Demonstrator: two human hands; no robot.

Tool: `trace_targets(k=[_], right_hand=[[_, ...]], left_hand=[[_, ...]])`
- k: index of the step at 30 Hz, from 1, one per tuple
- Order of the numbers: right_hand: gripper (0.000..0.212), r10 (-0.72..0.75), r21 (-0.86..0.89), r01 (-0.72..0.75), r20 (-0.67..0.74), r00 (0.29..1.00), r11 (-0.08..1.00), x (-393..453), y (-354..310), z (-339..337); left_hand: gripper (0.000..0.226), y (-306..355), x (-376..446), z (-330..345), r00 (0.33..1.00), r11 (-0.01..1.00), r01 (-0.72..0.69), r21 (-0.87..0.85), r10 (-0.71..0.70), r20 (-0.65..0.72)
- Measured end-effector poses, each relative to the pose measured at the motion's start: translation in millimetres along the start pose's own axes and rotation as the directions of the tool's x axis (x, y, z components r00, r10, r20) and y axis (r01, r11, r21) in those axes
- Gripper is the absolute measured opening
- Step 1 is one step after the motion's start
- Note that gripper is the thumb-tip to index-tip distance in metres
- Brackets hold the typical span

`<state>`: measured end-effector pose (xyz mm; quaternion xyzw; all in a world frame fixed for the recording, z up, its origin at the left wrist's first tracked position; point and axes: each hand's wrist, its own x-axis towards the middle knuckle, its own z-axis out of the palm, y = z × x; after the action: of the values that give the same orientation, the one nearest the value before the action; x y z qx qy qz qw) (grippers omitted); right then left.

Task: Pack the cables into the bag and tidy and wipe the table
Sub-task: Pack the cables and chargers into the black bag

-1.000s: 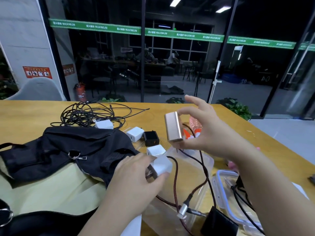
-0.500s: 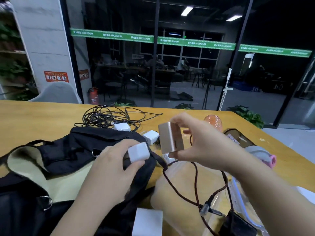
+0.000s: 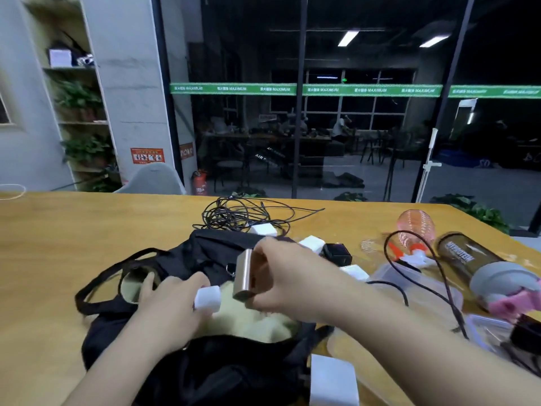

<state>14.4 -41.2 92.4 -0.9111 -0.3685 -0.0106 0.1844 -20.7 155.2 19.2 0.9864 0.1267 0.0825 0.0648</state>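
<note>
A black bag [image 3: 205, 256] with a pale yellow lining [image 3: 251, 320] lies open on the wooden table [image 3: 73, 230]. My left hand [image 3: 169, 309] holds a white charger cube [image 3: 207, 298] over the bag's opening. My right hand [image 3: 292, 279] grips a rose-gold power bank [image 3: 244, 275] just above the lining, beside the cube. A dark braided cable [image 3: 421, 276] trails from my right hand over a clear box on the right. A tangle of black cables [image 3: 243, 213] lies behind the bag.
White chargers [image 3: 311, 243] and a black adapter [image 3: 336, 253] sit right of the bag. A pink spray bottle [image 3: 415, 227], a dark bottle [image 3: 468, 259] and clear plastic containers [image 3: 415, 285] crowd the right side. A white block [image 3: 333, 380] lies at the near edge.
Both hands moved left and down over the open bag, carrying the white cube and the power bank. The view swung left and up, and the cable stretched behind.
</note>
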Motion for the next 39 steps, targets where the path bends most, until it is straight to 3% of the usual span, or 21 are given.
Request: trace_targets(k=[4,9,11,16,20,22,25,27,32,39], right_hand=[[0.05,0.094,0.074,-0.106,0.145,0.985,0.992,14.9,-2.2,36.8],[0.032,0.136,0.083,-0.156,0.215,0.967,0.984,20.5,0.1,58.3],[0.034,0.138,0.066,-0.156,0.217,0.966,0.986,22.3,1.7,61.3],[0.031,0.172,-0.095,-0.157,0.178,0.969,0.983,32.2,11.5,77.3],[0.024,0.168,-0.181,-0.148,0.101,0.981,0.972,39.4,13.6,81.2],[0.01,0.183,-0.261,-0.165,0.049,0.982,0.951,41.6,11.9,80.1],[0.026,0.22,-0.306,-0.207,0.009,0.975,0.929,41.9,8.9,78.1],[0.025,0.237,-0.271,-0.217,0.042,0.971,0.938,41.0,9.3,77.3],[0.011,0.227,-0.227,-0.207,0.062,0.972,0.952,37.5,17.6,74.3],[0.024,0.232,-0.145,-0.208,0.176,0.957,0.967,18.9,19.5,75.3]], left_hand=[[0.022,-3.7,-1.5,28.6,0.996,0.996,0.037,-0.076,-0.042,-0.078],[0.027,-8.5,-0.1,47.2,0.99,0.996,0.022,-0.092,-0.034,-0.133],[0.026,-8.1,-1.0,48.3,0.989,0.993,0.019,-0.119,-0.037,-0.144],[0.019,-8.9,-0.1,52.6,0.976,0.989,0.084,-0.124,-0.107,-0.19],[0.039,-12.5,2.8,57.7,0.971,0.977,0.123,-0.174,-0.155,-0.184],[0.036,-13.3,1.6,56.3,0.946,0.948,0.069,-0.311,-0.161,-0.283],[0.019,-15.4,-1.5,56.6,0.894,0.91,-0.067,-0.41,-0.128,-0.428],[0.009,-15.5,-2.4,56.9,0.91,0.925,-0.104,-0.366,-0.059,-0.409],[0.021,-12.7,-2.9,54.1,0.955,0.95,-0.107,-0.294,0.016,-0.297],[0.042,-5.5,-4.6,48.0,0.992,0.978,-0.112,-0.178,0.101,-0.069]])
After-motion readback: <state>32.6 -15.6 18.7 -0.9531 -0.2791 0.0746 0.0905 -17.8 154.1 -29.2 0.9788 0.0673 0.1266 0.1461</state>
